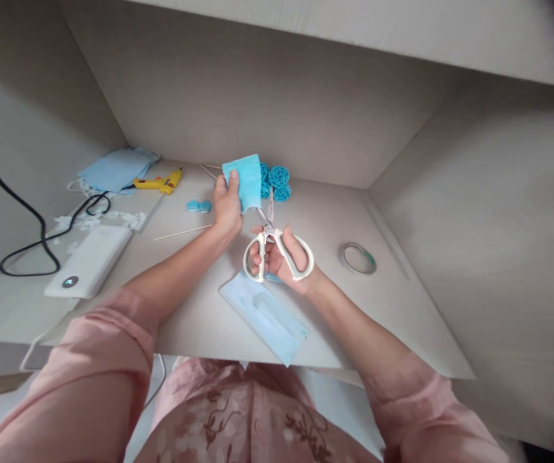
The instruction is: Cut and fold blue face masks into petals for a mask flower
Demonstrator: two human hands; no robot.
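Note:
My left hand (227, 202) pinches a piece of blue face-mask fabric (248, 180) by its left side, thumb on top, and holds it up off the table. In my right hand (286, 260) is a pair of scissors (267, 230) with white loop handles. Their blades are spread apart, with the tips at the lower right edge of the fabric. Whether they touch it I cannot tell. Behind the fabric sit several blue rolled flowers (278, 175), partly hidden. A light blue mask piece (264, 312) lies flat below my right hand.
A yellow glue gun (163, 182) lies at the back left beside stacked blue masks (115, 168). Nearer are a white power bank (91, 260), a black cable (40, 218) and white scraps (132, 220). A small blue bow-shaped piece (198, 206) and a thin stick (180, 233) lie left; a tape roll (358, 258) lies right.

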